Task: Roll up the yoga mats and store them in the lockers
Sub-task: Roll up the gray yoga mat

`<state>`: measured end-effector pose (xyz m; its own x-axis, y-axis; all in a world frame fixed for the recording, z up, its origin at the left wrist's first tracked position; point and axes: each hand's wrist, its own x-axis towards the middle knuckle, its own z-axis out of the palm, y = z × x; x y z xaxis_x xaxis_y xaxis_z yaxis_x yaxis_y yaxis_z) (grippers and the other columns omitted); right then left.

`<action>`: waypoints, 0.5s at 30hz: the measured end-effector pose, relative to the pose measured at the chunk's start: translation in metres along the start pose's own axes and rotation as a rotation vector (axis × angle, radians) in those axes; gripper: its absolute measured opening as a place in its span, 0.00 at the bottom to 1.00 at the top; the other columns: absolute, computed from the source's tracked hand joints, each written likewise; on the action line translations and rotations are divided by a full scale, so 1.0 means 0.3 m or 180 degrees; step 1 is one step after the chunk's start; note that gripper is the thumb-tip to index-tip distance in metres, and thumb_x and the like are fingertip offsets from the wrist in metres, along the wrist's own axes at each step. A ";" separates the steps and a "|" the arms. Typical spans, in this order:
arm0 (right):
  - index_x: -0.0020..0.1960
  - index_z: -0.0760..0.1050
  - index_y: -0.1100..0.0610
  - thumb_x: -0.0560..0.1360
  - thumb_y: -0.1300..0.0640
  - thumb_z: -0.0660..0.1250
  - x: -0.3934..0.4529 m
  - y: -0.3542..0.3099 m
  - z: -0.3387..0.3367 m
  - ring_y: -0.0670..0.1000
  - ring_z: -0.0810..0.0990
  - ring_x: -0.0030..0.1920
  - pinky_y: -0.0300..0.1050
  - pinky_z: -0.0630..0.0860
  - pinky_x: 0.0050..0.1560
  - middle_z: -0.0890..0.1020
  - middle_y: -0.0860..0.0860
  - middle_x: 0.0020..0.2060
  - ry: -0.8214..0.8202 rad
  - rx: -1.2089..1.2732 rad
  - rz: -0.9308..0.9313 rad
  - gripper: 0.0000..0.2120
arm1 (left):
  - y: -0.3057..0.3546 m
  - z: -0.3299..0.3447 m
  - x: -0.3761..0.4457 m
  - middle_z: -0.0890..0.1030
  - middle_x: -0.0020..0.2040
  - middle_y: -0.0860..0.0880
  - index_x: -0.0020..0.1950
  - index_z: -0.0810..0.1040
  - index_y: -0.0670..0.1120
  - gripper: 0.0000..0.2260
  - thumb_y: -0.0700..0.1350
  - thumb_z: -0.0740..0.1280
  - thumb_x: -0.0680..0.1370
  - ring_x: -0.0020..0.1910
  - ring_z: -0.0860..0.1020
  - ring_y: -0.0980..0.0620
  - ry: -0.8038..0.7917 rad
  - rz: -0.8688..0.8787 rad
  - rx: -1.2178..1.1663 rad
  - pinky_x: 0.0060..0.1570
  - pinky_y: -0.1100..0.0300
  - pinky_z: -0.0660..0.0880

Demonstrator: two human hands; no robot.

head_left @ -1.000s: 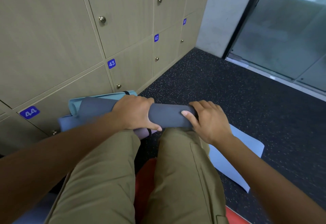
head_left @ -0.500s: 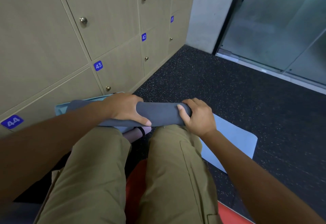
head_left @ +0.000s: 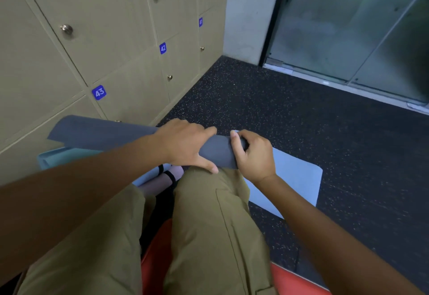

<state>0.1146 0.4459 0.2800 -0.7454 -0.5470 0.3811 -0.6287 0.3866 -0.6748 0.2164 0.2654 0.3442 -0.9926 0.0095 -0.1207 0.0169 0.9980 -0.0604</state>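
A rolled dark grey yoga mat lies across my knees, its left end flaring loose toward the lockers. My left hand wraps over the roll near its right end, thumb underneath. My right hand grips the roll's right end with curled fingers. All locker doors in view are closed, numbered 41 to 43.
Under the grey roll lie a teal mat, a strapped mauve rolled mat and a flat light blue mat on the dark speckled floor. A red mat sits beneath my legs. Glass doors stand at the far right.
The view has swung left and down. My hands have drawn closer together at the roll's right end, and its left end now lifts and flares toward the lockers.
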 end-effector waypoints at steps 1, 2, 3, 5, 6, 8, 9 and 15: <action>0.44 0.78 0.52 0.81 0.40 0.56 0.000 0.000 -0.031 0.46 0.77 0.39 0.47 0.71 0.39 0.80 0.43 0.36 0.0015 0.0085 0.0050 0.20 | 0.014 -0.015 0.009 0.77 0.44 0.51 0.50 0.63 0.54 0.34 0.82 0.61 0.64 0.45 0.79 0.44 -0.0005 0.0023 -0.0046 0.48 0.48 0.75; 0.47 0.79 0.51 0.81 0.41 0.57 -0.002 0.000 -0.068 0.45 0.78 0.42 0.46 0.73 0.42 0.81 0.43 0.39 0.0025 0.0179 0.0078 0.18 | 0.030 -0.032 0.014 0.77 0.44 0.52 0.51 0.63 0.54 0.33 0.81 0.60 0.65 0.45 0.79 0.45 -0.0011 0.0030 -0.0081 0.48 0.48 0.74; 0.50 0.79 0.51 0.82 0.43 0.58 -0.007 -0.001 -0.107 0.44 0.79 0.45 0.44 0.75 0.46 0.82 0.42 0.43 0.0023 0.0258 0.0079 0.15 | 0.051 -0.047 0.016 0.76 0.43 0.53 0.52 0.63 0.55 0.33 0.81 0.59 0.66 0.45 0.78 0.45 0.0032 0.0044 -0.0099 0.48 0.49 0.74; 0.57 0.78 0.50 0.83 0.45 0.60 -0.026 0.001 -0.193 0.43 0.79 0.51 0.42 0.75 0.52 0.82 0.42 0.49 -0.0091 0.0300 0.0022 0.12 | 0.109 -0.083 0.011 0.75 0.43 0.53 0.51 0.60 0.57 0.32 0.82 0.57 0.66 0.47 0.79 0.44 0.0133 0.0103 -0.0095 0.49 0.49 0.74; 0.59 0.77 0.50 0.83 0.45 0.61 -0.042 0.006 -0.236 0.43 0.79 0.53 0.41 0.75 0.54 0.81 0.42 0.51 -0.0188 0.0266 -0.0007 0.13 | 0.141 -0.101 0.005 0.76 0.45 0.52 0.51 0.58 0.58 0.31 0.82 0.57 0.66 0.48 0.79 0.43 0.0126 0.0112 -0.0069 0.48 0.50 0.72; 0.62 0.76 0.50 0.83 0.43 0.60 -0.081 0.031 -0.318 0.43 0.78 0.54 0.42 0.75 0.55 0.80 0.41 0.53 -0.0333 0.0121 -0.0044 0.15 | 0.202 -0.121 -0.008 0.79 0.49 0.51 0.50 0.60 0.56 0.31 0.81 0.58 0.67 0.51 0.79 0.42 0.0068 0.0095 0.0011 0.44 0.51 0.66; 0.63 0.76 0.49 0.83 0.42 0.59 -0.107 0.045 -0.358 0.43 0.78 0.55 0.43 0.76 0.54 0.80 0.40 0.54 -0.0392 0.0058 -0.0029 0.16 | 0.235 -0.130 -0.018 0.80 0.50 0.51 0.51 0.62 0.55 0.32 0.81 0.58 0.67 0.51 0.79 0.42 0.0051 0.0106 -0.0005 0.43 0.51 0.64; 0.64 0.73 0.44 0.82 0.38 0.56 -0.278 0.092 -0.541 0.45 0.79 0.55 0.35 0.75 0.51 0.80 0.40 0.56 -0.0599 0.0241 0.0408 0.16 | 0.394 -0.085 -0.097 0.80 0.50 0.54 0.54 0.66 0.57 0.33 0.82 0.57 0.66 0.49 0.79 0.46 -0.0095 0.0228 -0.0556 0.44 0.51 0.72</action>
<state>0.1235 0.6228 0.3323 -0.7591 -0.6285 0.1696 -0.5079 0.4089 -0.7582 0.2442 0.3846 0.3657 -0.9856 0.0815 -0.1481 0.0636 0.9905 0.1220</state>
